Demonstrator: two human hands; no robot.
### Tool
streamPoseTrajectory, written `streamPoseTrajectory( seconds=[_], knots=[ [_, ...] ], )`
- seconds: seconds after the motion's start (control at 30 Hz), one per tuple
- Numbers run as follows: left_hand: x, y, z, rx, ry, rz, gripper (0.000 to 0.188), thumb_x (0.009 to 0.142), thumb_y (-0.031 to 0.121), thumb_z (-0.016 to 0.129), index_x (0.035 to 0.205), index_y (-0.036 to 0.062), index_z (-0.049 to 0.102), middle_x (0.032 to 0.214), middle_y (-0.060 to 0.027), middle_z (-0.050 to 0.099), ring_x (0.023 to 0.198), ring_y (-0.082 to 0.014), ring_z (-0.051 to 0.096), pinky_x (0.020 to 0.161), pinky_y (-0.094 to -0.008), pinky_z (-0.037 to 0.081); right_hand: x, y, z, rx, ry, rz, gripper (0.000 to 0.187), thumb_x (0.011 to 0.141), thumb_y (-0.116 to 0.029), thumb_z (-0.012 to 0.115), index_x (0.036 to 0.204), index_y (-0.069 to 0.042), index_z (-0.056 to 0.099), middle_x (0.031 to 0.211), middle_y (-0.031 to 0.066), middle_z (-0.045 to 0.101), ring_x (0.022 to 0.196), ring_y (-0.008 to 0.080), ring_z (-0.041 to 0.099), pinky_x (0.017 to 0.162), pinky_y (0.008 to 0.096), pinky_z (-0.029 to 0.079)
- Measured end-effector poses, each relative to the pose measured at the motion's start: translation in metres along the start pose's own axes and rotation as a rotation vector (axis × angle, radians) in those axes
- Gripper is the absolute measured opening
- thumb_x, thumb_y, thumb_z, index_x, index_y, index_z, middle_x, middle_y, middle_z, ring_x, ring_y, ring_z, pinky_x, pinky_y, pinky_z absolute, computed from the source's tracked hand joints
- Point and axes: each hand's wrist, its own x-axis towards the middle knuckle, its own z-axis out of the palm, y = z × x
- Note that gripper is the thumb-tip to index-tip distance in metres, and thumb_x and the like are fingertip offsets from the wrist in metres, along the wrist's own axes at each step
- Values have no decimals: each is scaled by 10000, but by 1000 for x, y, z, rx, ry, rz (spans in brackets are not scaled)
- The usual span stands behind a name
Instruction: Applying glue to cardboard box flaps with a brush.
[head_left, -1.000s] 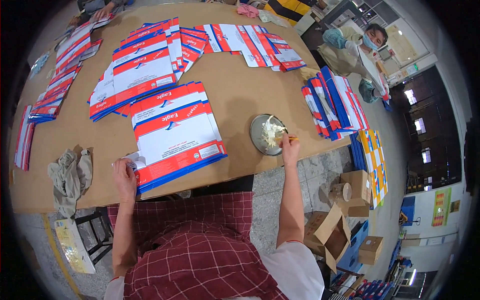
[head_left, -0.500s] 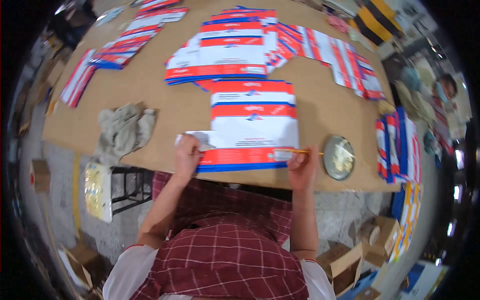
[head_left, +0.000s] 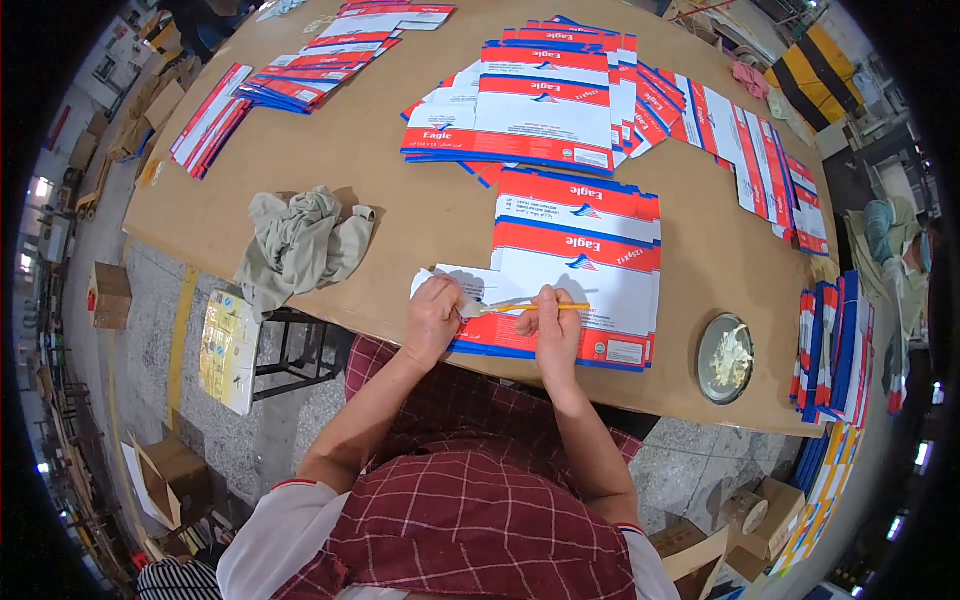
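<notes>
Rt hand (head_left: 556,325) closed round a thin yellow-handled brush (head_left: 530,308), fingers wrapped on the handle's right part. Brush long axis approx. horizontal in view, lying left-right across the near table edge; pale bristle end points left toward the other hand, handle tail pokes out right past the knuckles. Bristles touching the white flap (head_left: 462,285) of the top flat carton.

Lt hand (head_left: 433,318) palm down, fingers curled, pressing that same white flap at the stack's left end; holds nothing else, just pins the flap. Bristle tip just beside its fingertips.

Stack of flat cartons (head_left: 580,265), red/white/blue, under both hands, at the near edge of the brown table (head_left: 400,200); long side runs away from the person, tilted slightly right.

Further out: round metal dish (head_left: 725,357) w/ pale paste, right of the stack, near the table edge, well apart from the brush. Crumpled grey-green rag (head_left: 300,245) left of the stack, near lt hand but not touching. More flat-carton piles fanned across the far table (head_left: 545,100), another row down the right side (head_left: 770,170), more at far left (head_left: 215,120). Upright bundles (head_left: 835,350) beyond the dish at the table's right end. Checked red apron (head_left: 470,520) at bottom of view.
</notes>
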Motion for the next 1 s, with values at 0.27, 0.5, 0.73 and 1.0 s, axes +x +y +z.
streamPoseTrajectory(
  seconds=[0.27,0.5,0.73,1.0],
  knots=[
    [-3,-3,0,0,-6,4,203,532,-110,535,688,15,498,769,-132,552,806,-301,554,717,-368,458,-1,-4,-2,-157,-33,26,329,937,-320,396,781,-36,451,545,40,528,472,65,488,469,194,422],
    [-3,0,1,3,-12,-3,204,540,-105,542,697,18,502,790,-128,565,836,-299,557,739,-371,453,2,-4,6,-47,-5,-60,323,926,-278,430,723,-28,453,512,37,525,452,77,510,434,199,427],
    [-4,-1,0,7,-24,1,198,551,-102,544,705,15,504,796,-133,568,841,-300,559,751,-376,451,-1,-11,6,-225,-42,-68,327,922,-262,441,702,-22,462,520,48,541,473,84,539,436,217,434],
    [-4,-3,1,1,-12,-1,187,557,-106,534,688,20,488,769,-128,554,833,-297,557,743,-375,448,-6,-19,5,-368,-113,-42,296,915,-233,456,715,-15,471,535,66,555,490,108,562,454,230,441]
  ],
)
